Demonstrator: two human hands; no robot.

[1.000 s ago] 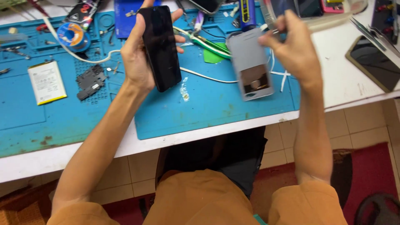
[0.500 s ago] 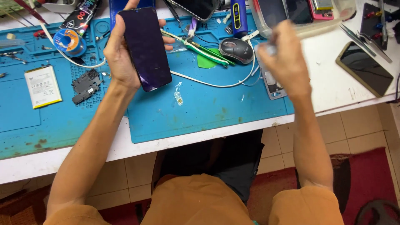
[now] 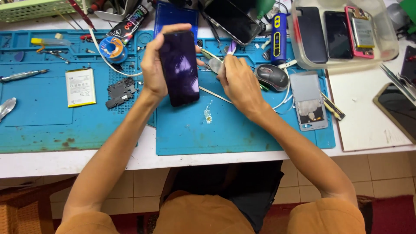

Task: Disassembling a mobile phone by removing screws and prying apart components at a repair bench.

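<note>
while the left hand (image 3: 152, 69) grips a glossy dark phone (image 3: 179, 68) upright, the right hand (image 3: 237, 82) pinches a thin tool (image 3: 216, 66).

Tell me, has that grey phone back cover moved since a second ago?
Yes. A second ago the right hand held the grey back cover up; now it lies on the blue mat, right of the computer mouse.

1. Right hand (image 3: 237, 82): fingertips blurred; the thin tool they pinch cannot be made out.
2. Dark phone (image 3: 179, 68): left edge covered by left hand (image 3: 152, 69).
3. Tablet (image 3: 396, 108): cut off at right edge.
</note>
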